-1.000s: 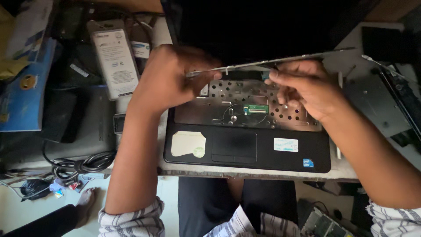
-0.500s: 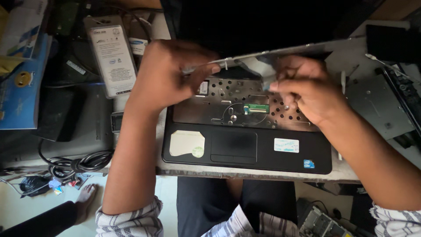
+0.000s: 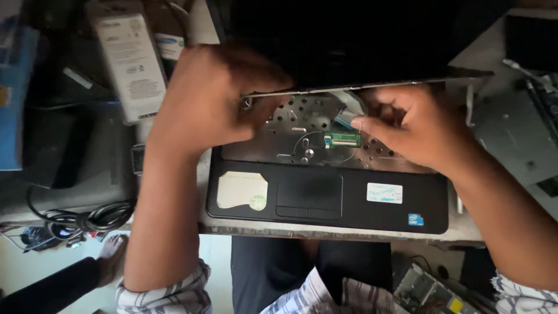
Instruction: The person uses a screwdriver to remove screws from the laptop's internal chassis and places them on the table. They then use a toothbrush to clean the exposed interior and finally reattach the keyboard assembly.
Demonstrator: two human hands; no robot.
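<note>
A black laptop (image 3: 325,197) lies open on the table (image 3: 471,232), its keyboard lifted so that the perforated metal tray (image 3: 302,131) under it shows. The keyboard (image 3: 372,87) is tilted up on its far edge, with its thin near edge running across above the tray.

The left hand (image 3: 209,104) reaches in from the lower left, forearm nearly upright in the view, fingers curled around the left end of the keyboard's edge and gripping it. The right hand (image 3: 412,125) comes in from the lower right, its fingertips pinched on the flat ribbon cable (image 3: 349,110) just above the small green connector (image 3: 342,138) in the middle of the tray.

The raised keyboard closes off the far side. To the left, a white box (image 3: 129,64) and a coil of black cable (image 3: 87,218) lie close by; to the right sits a grey metal panel (image 3: 511,134). The palm rest and touchpad (image 3: 309,193) lie bare at the table's near edge.
</note>
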